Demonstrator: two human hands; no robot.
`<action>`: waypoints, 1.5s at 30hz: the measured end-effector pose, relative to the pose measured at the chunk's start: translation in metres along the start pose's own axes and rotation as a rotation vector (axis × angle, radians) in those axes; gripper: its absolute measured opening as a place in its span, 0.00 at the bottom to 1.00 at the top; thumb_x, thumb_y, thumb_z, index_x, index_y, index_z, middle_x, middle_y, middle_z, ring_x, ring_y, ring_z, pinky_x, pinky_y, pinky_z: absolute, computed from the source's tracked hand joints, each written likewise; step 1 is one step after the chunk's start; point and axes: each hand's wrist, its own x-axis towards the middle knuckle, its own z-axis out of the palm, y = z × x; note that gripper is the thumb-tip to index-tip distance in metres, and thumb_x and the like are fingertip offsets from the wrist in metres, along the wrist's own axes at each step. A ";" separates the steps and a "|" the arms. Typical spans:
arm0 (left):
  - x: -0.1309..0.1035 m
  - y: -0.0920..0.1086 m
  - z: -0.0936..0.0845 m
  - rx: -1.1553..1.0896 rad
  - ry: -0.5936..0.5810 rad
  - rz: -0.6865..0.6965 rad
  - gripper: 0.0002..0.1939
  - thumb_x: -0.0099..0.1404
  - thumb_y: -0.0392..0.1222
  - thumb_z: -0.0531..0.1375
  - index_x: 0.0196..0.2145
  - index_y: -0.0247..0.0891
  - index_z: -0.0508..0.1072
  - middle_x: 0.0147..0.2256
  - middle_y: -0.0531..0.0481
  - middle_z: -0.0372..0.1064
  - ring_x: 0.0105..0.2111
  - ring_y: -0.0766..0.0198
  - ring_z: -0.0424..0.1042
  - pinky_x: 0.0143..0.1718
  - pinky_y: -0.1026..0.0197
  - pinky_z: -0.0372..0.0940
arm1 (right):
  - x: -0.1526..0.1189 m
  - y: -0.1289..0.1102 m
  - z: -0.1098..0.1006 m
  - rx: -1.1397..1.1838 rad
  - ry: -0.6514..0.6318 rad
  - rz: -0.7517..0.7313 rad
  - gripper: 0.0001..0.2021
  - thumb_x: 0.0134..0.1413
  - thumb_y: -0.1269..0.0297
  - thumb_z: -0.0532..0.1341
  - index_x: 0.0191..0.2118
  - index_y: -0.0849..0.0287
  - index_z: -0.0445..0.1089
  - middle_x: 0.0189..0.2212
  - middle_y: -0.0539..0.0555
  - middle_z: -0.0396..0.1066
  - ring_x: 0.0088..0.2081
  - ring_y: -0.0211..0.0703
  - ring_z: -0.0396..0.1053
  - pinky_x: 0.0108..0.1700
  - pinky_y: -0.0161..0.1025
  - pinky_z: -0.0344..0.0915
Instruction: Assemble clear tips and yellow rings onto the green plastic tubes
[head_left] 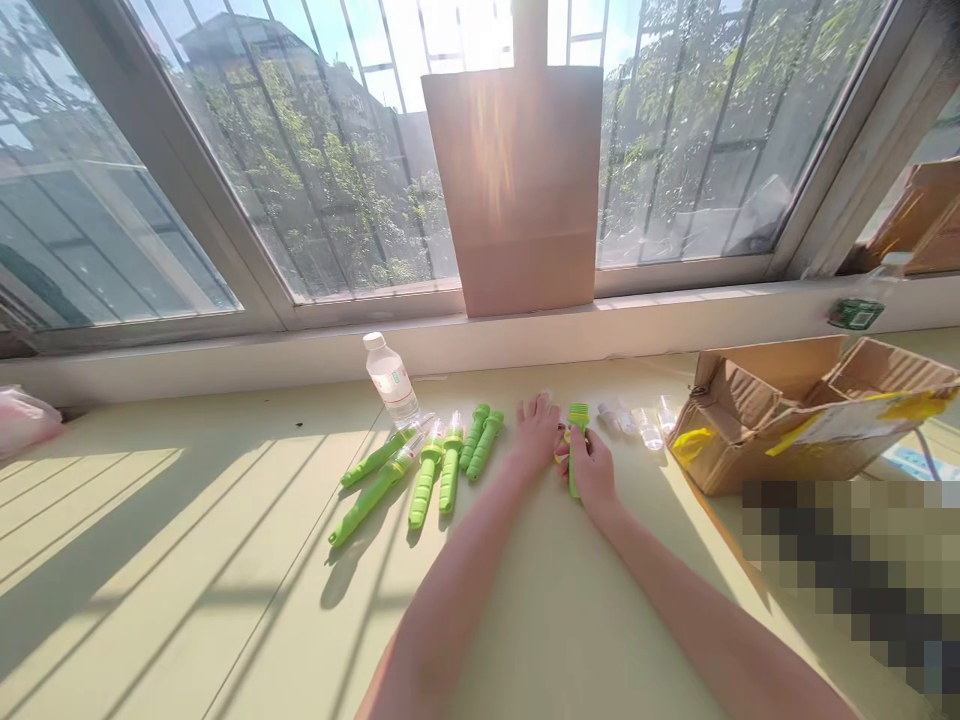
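The right hand clasps a green handle over the table, between other green handles and clear plastic pieces, probably set close for easy reach, while the left hand is beside it, fingers apart.

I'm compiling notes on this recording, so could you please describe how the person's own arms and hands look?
Both forearms are bare, with no sleeves in view. The left hand and right hand wear no gloves, and no watch or bracelet shows. Any rings would be too small to tell.
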 end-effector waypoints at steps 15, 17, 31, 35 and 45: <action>-0.022 -0.002 -0.018 -0.392 -0.072 -0.138 0.17 0.61 0.45 0.59 0.48 0.41 0.67 0.47 0.45 0.72 0.50 0.54 0.68 0.63 0.39 0.43 | 0.001 0.000 -0.001 0.006 -0.015 0.009 0.22 0.52 0.38 0.58 0.29 0.53 0.61 0.22 0.49 0.69 0.18 0.40 0.65 0.19 0.38 0.63; -0.021 -0.005 -0.021 -0.457 -0.030 -0.223 0.16 0.63 0.46 0.58 0.48 0.42 0.68 0.47 0.45 0.73 0.50 0.54 0.69 0.63 0.37 0.41 | 0.000 -0.001 0.000 -0.001 -0.015 0.015 0.22 0.52 0.38 0.58 0.30 0.54 0.61 0.22 0.49 0.69 0.18 0.39 0.65 0.18 0.37 0.62; -0.009 -0.015 -0.030 -0.915 0.299 -0.440 0.11 0.66 0.49 0.57 0.35 0.40 0.73 0.42 0.44 0.66 0.50 0.57 0.64 0.53 0.54 0.59 | 0.000 0.002 0.000 -0.061 -0.054 -0.005 0.23 0.52 0.37 0.57 0.32 0.55 0.63 0.25 0.51 0.70 0.18 0.37 0.64 0.19 0.35 0.59; -0.008 -0.013 -0.034 -1.176 0.274 -0.489 0.13 0.68 0.53 0.52 0.35 0.43 0.69 0.41 0.46 0.66 0.45 0.58 0.66 0.49 0.56 0.60 | -0.001 0.003 0.000 -0.083 -0.064 -0.029 0.23 0.53 0.37 0.55 0.32 0.55 0.62 0.25 0.52 0.70 0.18 0.37 0.65 0.19 0.35 0.58; -0.007 -0.013 -0.036 -1.389 0.211 -0.519 0.13 0.61 0.52 0.61 0.39 0.42 0.72 0.47 0.44 0.63 0.42 0.59 0.68 0.41 0.58 0.65 | -0.001 0.004 0.000 -0.130 -0.104 -0.054 0.23 0.54 0.38 0.55 0.30 0.56 0.61 0.25 0.51 0.69 0.18 0.37 0.65 0.19 0.35 0.58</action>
